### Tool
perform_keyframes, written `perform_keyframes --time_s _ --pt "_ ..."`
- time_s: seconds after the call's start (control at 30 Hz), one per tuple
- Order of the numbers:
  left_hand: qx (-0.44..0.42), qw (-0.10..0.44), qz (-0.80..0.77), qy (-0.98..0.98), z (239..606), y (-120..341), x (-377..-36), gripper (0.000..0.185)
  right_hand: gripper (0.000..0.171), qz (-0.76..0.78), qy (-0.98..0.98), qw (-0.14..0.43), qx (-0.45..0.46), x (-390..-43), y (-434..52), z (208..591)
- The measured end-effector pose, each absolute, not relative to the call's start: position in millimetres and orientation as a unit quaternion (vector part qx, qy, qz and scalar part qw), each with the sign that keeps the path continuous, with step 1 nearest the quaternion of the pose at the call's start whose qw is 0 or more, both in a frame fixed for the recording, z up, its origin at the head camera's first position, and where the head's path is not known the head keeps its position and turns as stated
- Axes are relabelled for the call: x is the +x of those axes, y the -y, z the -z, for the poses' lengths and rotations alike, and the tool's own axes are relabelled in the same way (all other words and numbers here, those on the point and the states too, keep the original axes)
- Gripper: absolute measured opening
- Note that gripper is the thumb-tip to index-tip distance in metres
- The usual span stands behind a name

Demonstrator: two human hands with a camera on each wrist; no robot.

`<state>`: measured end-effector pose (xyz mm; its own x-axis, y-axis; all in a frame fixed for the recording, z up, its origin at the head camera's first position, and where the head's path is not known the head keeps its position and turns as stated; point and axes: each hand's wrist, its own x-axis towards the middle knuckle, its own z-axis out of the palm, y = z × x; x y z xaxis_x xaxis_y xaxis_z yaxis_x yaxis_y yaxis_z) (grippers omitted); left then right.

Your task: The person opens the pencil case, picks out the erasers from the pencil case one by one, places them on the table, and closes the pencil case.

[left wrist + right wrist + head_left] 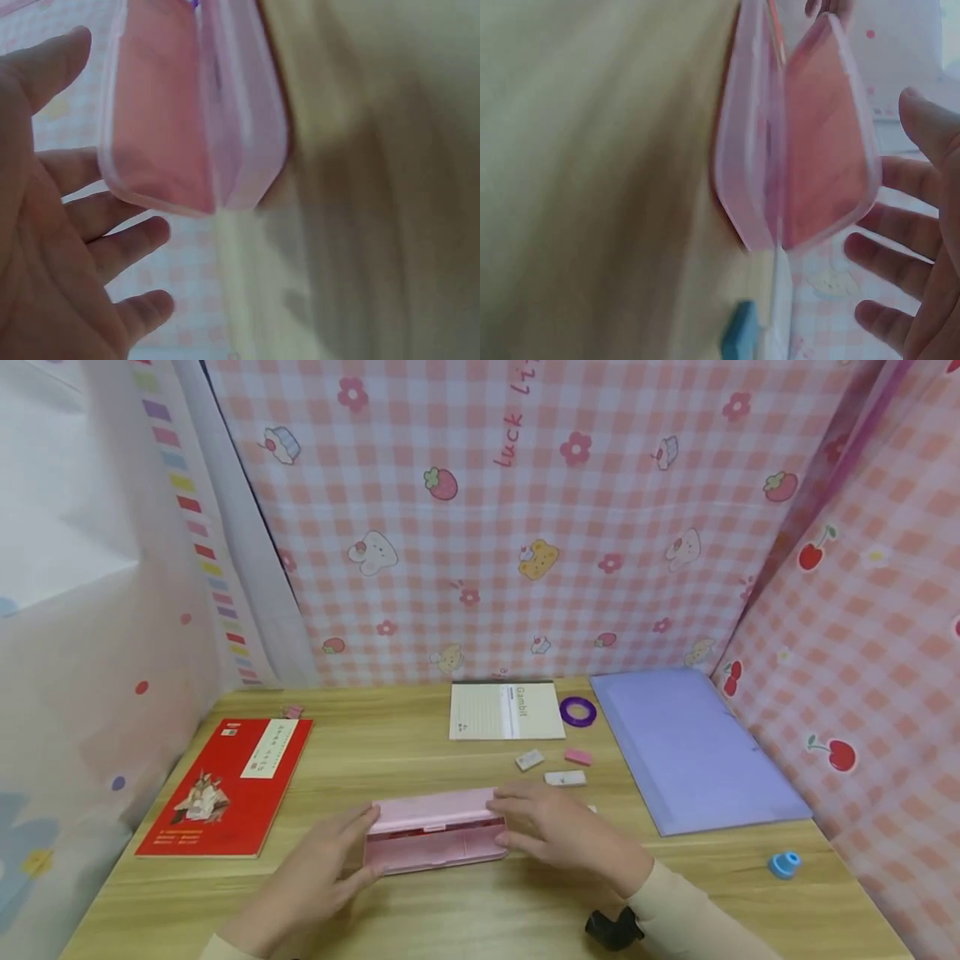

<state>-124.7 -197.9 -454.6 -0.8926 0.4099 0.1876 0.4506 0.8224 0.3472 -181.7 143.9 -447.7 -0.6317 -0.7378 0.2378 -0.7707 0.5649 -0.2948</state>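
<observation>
Two hands flank a pink case that lies on the table, in front of the notepad and nearer the person. The case is partly open, its lid raised at an angle; something red shows inside, too small to make out. The left hand lies with straight, relaxed fingers against the case's left end, and the right hand lies the same way at its right end, fingertips reaching the lid's corner. From the head view I cannot tell whether either hand truly presses the case; in both blurred wrist views the fingers are spread and a little off the case's ends. A white scrap just behind the right hand is mostly hidden. Right of the notepad lie a purple tape ring and a lilac folder; in front of it, three small erasers. Left of the notepad is a red book. A small blue object sits in front of the folder; a black wrist mount is partly cut off.
</observation>
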Motion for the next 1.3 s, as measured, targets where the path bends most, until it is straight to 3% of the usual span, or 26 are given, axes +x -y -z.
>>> perform_keyframes --time_s 0.13,0.3,0.63,0.93,1.3 --pt "-0.217 0.008 0.179 0.960 459 190 -125 0.060 0.036 -0.166 0.883 0.057 0.435 -177 -136 455" --pt "-0.223 0.020 0.155 0.962 464 182 -139 0.054 0.043 -0.144 0.900 0.051 0.407 -183 -128 465" --pt "-0.213 -0.009 0.141 0.967 473 179 -154 0.061 0.067 -0.150 0.917 -0.012 0.370 -191 -126 477" --pt "-0.196 -0.032 0.147 0.969 476 178 -155 0.071 0.077 -0.139 0.918 -0.009 0.372 -188 -124 480" --pt "-0.201 -0.007 0.151 0.968 468 177 -158 0.073 0.080 -0.124 0.921 0.013 0.370 -195 -122 477"
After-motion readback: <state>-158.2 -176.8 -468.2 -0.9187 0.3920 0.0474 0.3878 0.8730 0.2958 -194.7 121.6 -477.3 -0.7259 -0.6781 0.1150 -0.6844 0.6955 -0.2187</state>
